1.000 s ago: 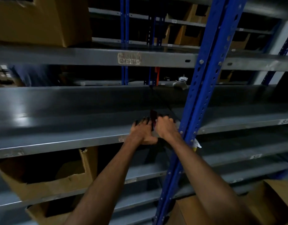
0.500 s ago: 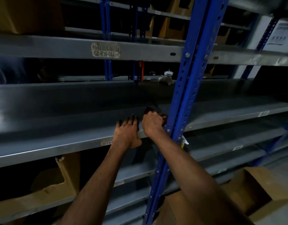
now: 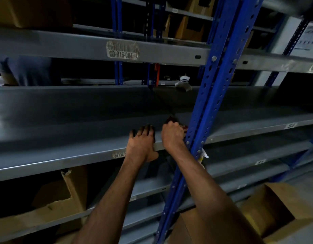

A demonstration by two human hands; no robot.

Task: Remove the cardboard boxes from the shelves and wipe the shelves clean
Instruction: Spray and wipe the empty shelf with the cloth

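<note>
Nearest to me, down low, there are cardboard boxes still parked around the rack: one open box [image 3: 275, 213] at bottom right and a torn one [image 3: 64, 196] on the lower shelf to the left. Judging by the ragged flaps they're light but floppy, so I'd grab them by the bottom edges or side walls, not the flaps. Both sit well below and apart from my hands right now

Up at the grey metal shelf [image 3: 72, 138], which is bare and kinda shiny, so probably slick under a rag. My left hand [image 3: 141, 143] lies flat on the front lip, fingers straight, thumb tucked under the edge, basically bracing. My right hand [image 3: 172, 134] is curled around a dark reddish cloth [image 3: 171, 119], bunched up and soft, pressed on the shelf just beside the blue upright [image 3: 221, 88]. Only bits of the cloth poke out past my knuckles

Further back: the upper beam with a worn label [image 3: 123, 50], a small white thing [image 3: 183, 81] I can't identify, more boxes [image 3: 189, 20] way up top
</note>
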